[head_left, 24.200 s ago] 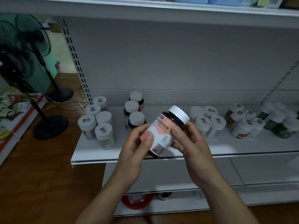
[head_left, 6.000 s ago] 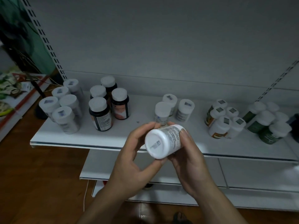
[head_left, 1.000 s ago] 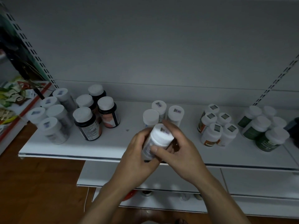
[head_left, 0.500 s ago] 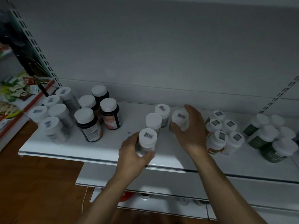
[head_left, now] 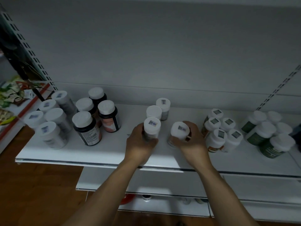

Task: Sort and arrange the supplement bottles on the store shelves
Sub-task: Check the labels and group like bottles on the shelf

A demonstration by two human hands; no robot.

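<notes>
On the white shelf (head_left: 114, 154), near its front edge, two white-capped bottles side by side, a little apart. Left bottle (head_left: 152, 126) upright, clasped by the left hand (head_left: 140, 144), fingers curled round its body. Right bottle (head_left: 180, 130) clamped in the right hand (head_left: 193, 142) (fingers wrapped round its far side). Just behind the left bottle, two more white bottles (head_left: 154, 111). Dark bottles (head_left: 97, 115) to the left; orange-labelled cluster (head_left: 221, 132) just beside the right hand.

Dim light. Behind the white shelf (head_left: 73, 154) a grey back panel (head_left: 146, 46) rises between slotted uprights (head_left: 32, 54); below its left end, wooden floor (head_left: 40, 185); further left, a red-edged rack (head_left: 24, 110).
</notes>
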